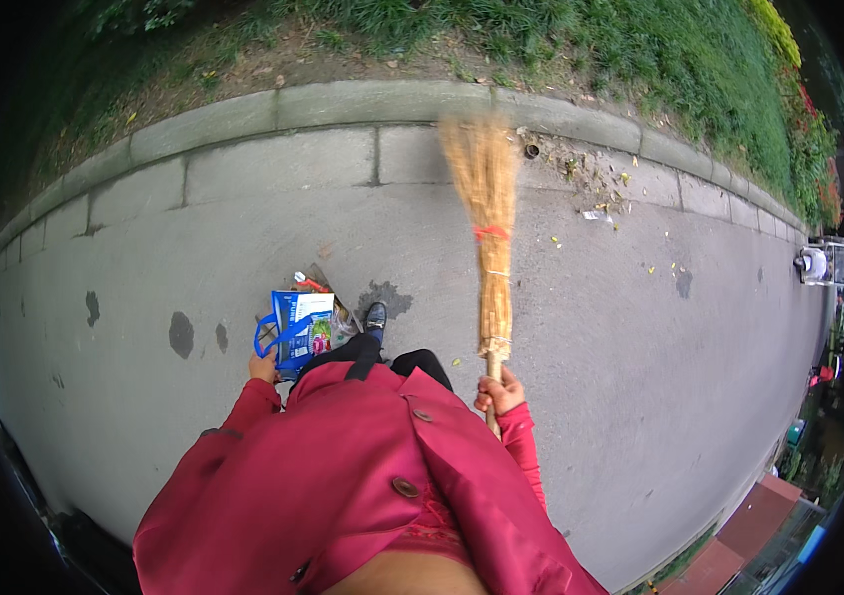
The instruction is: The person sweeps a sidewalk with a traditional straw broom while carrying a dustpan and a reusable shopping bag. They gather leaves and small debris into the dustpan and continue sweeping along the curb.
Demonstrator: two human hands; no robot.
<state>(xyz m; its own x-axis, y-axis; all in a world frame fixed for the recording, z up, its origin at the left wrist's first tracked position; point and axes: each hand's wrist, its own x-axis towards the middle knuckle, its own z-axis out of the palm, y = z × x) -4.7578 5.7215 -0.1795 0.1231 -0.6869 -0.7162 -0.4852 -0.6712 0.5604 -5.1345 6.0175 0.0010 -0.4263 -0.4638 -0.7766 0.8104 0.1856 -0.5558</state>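
Note:
My right hand (pixel 500 391) is closed around the wooden handle of a straw broom (pixel 495 297). The broom's bristles (pixel 478 149), blurred, reach the foot of the kerb. Just to their right lie dry leaves (pixel 574 169), a small dark round cup-like object (pixel 531 151) and a whitish scrap (pixel 597 216). At my other side, my left hand (pixel 263 367) grips at the blue handle of a printed bag (pixel 303 327). Behind the bag, clear plastic and other litter (pixel 310 281) show against what looks like a dustpan edge (pixel 336 286), mostly hidden.
A stone kerb (pixel 385 100) curves across the far side of the asphalt road (pixel 615 335), with bare soil and grass (pixel 660 67) beyond. My shoe (pixel 375 316) is beside the bag. At far right stands a white vehicle (pixel 831 264). Damp patches (pixel 182 335) mark the asphalt.

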